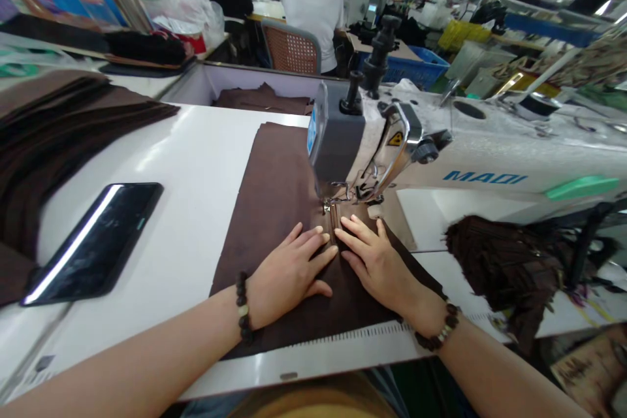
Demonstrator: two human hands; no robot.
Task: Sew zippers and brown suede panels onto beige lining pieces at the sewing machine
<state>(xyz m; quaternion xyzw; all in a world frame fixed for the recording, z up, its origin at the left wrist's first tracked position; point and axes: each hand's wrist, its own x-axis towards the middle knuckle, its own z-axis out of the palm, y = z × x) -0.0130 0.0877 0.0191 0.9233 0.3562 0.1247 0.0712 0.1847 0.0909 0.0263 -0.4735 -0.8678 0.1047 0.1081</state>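
Observation:
A dark brown fabric panel lies flat on the white sewing table, partly under the sewing machine. My left hand rests on the panel with its fingers stretched out, left of a narrow folded strip that leads to the presser foot. On the other side of that strip, my right hand lies flat, its fingers spread toward the needle area. The fingertips of both hands are close to the presser foot. Neither hand grasps anything.
Stacked brown fabric pieces and a dark phone-like device lie at left. Bunched brown pieces sit at right below the machine arm. A trough behind the table holds more fabric. A person in a white shirt sits beyond.

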